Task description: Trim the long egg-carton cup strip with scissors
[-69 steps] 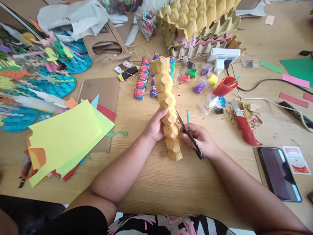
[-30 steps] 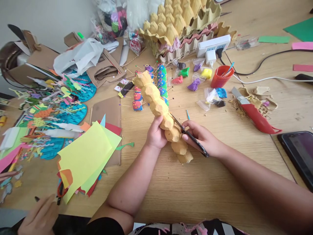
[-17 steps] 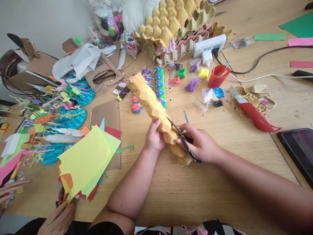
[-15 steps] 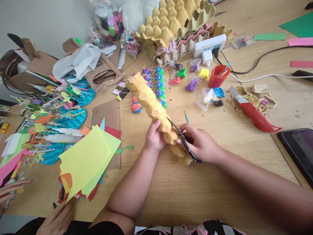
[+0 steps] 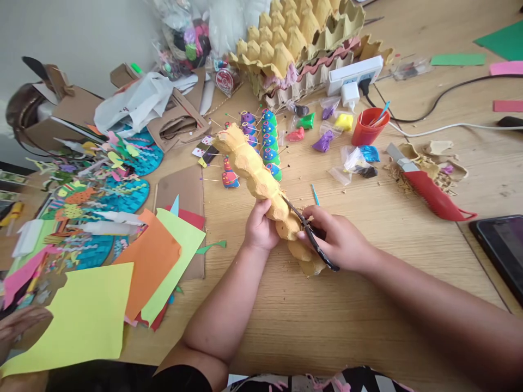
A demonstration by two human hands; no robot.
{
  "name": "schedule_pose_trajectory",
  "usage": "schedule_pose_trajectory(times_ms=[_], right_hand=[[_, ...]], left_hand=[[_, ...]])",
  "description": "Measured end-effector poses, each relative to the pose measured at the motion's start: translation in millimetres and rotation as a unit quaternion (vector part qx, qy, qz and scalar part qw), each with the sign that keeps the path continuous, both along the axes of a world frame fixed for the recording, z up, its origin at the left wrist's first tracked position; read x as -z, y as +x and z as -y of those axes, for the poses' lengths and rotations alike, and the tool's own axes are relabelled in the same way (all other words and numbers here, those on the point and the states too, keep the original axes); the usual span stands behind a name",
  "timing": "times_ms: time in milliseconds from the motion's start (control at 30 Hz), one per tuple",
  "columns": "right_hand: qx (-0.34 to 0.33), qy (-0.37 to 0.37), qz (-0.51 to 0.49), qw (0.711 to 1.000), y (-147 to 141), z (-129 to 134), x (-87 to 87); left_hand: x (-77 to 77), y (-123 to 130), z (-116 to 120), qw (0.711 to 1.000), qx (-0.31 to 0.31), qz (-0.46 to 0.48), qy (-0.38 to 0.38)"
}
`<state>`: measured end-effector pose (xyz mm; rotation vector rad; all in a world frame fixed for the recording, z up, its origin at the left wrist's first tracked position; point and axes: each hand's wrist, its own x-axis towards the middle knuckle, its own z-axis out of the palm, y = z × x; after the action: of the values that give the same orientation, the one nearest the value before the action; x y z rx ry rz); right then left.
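Observation:
A long strip of yellow egg carton (image 5: 261,178) slants across the middle of the view, its bumps in a row. My left hand (image 5: 262,226) is closed around its side, with the thumb on top. In my right hand (image 5: 337,239) is a pair of black scissors (image 5: 312,236), held by the handles. Their blades lie along the strip's right edge, touching the carton, and the strip's lower end hangs below my right hand. Behind the strip are a green and blue painted caterpillar (image 5: 269,141) with pins in it and smaller painted pieces (image 5: 230,177).
At left, another person's hand (image 5: 22,326) is by a yellow paper sheet (image 5: 90,316), near more coloured paper (image 5: 151,256). Egg trays (image 5: 281,41) stand at the back. To the right are a red cup (image 5: 370,126), a red-handled cutter (image 5: 437,190) and a phone (image 5: 500,256).
The other person has pulled the yellow sheet left and toward the front edge, uncovering an orange sheet. My hands, the scissors and the carton strip look nearly the same; the view has shifted slightly.

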<state>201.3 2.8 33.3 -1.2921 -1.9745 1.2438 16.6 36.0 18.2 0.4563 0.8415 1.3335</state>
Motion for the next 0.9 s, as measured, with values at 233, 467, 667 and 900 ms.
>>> schedule_pose_trajectory(times_ms=[233, 467, 667, 900], right_hand=[[0.000, 0.001, 0.008, 1.000, -0.2, 0.3, 0.7], [-0.002, -0.004, 0.008, 1.000, -1.1, 0.7, 1.3], [-0.001, -0.013, -0.024, 1.000, -0.3, 1.1, 3.6], [-0.026, -0.081, -0.130, 0.988, 2.3, -1.5, 6.1]], left_hand=[[-0.4, -0.6, -0.8, 1.000, 0.001, 0.006, -0.006], [-0.9, 0.0, -0.7, 1.000, 0.007, -0.001, -0.002], [-0.8, 0.0, -0.9, 1.000, 0.004, -0.004, -0.009], [-1.6, 0.0, -0.6, 1.000, 0.006, -0.026, -0.010]])
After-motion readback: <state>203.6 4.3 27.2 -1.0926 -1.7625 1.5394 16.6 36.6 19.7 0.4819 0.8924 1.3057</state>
